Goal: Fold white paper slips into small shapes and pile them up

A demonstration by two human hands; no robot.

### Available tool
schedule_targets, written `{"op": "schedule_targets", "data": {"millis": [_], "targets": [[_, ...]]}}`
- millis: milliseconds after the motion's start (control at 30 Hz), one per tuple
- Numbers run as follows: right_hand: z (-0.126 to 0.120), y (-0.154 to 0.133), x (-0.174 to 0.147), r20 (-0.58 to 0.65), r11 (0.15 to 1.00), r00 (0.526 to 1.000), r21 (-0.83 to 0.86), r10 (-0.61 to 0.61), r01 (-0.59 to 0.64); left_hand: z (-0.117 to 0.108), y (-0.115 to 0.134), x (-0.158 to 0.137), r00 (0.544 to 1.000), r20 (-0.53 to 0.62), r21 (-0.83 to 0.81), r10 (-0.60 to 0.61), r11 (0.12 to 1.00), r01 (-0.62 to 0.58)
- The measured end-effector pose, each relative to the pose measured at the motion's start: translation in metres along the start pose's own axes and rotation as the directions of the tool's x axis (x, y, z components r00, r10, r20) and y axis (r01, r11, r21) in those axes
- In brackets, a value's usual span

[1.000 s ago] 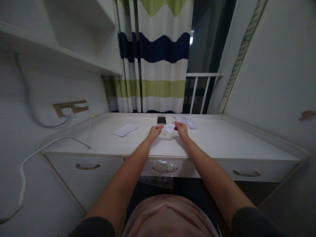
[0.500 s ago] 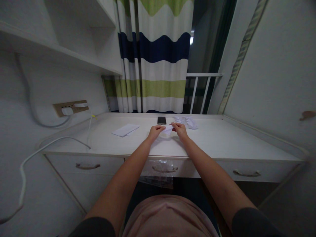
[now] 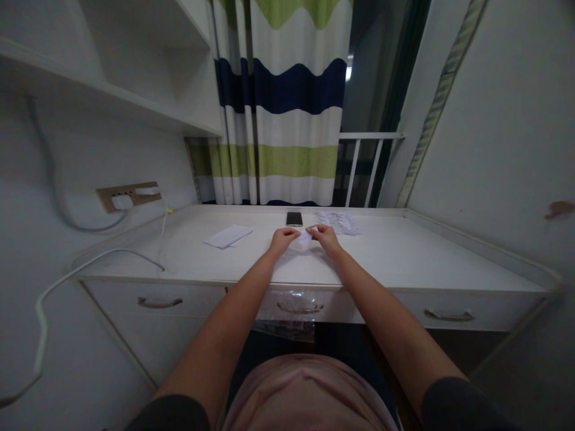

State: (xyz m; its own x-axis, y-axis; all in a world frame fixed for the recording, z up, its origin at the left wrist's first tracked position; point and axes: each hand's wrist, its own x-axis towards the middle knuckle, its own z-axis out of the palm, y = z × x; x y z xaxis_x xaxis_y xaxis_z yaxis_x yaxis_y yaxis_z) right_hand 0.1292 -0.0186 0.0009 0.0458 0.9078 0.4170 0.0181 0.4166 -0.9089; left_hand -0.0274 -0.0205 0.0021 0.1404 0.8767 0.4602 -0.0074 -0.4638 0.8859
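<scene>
Between my two hands, a little above the desk, is a small white piece of paper. My left hand pinches its left side between thumb and fingers. On its right side, the fingertips of my right hand are closed on the upper edge. The paper looks folded or creased, but its exact shape is too small to make out. Just behind my hands lies a dark phone. A cluster of folded white papers rests beyond my right hand, and flat white sheets lie in a stack to the left.
The white desk has drawers with handles along its front. A white cable runs over its left end near a wall socket. A shelf overhangs the left side. A striped curtain hangs behind.
My right hand has moved slightly left, closer to my left hand, and its fingers now sit on the paper's upper edge. My left hand stays in place.
</scene>
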Motion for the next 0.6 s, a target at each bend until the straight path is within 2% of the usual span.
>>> {"op": "schedule_targets", "data": {"millis": [233,433,600], "targets": [[0.0006,-0.0013,-0.0008,0.013,1.0,1.0,-0.015,-0.021,0.022,0.0005,-0.0013,-0.0008,0.994,0.032,0.014,-0.101,0.995,0.101],[0.0028,-0.0061,-0.0061,0.034,1.0,0.999,0.022,-0.004,0.003,-0.0003,0.0003,-0.0008,0.998,0.044,0.002,-0.05,0.999,0.05],[0.0026,-0.0085,-0.0086,0.066,0.999,0.998,-0.035,-0.003,0.006,-0.0007,0.0005,-0.0005,0.998,0.057,0.012,-0.019,1.0,0.018]]}}
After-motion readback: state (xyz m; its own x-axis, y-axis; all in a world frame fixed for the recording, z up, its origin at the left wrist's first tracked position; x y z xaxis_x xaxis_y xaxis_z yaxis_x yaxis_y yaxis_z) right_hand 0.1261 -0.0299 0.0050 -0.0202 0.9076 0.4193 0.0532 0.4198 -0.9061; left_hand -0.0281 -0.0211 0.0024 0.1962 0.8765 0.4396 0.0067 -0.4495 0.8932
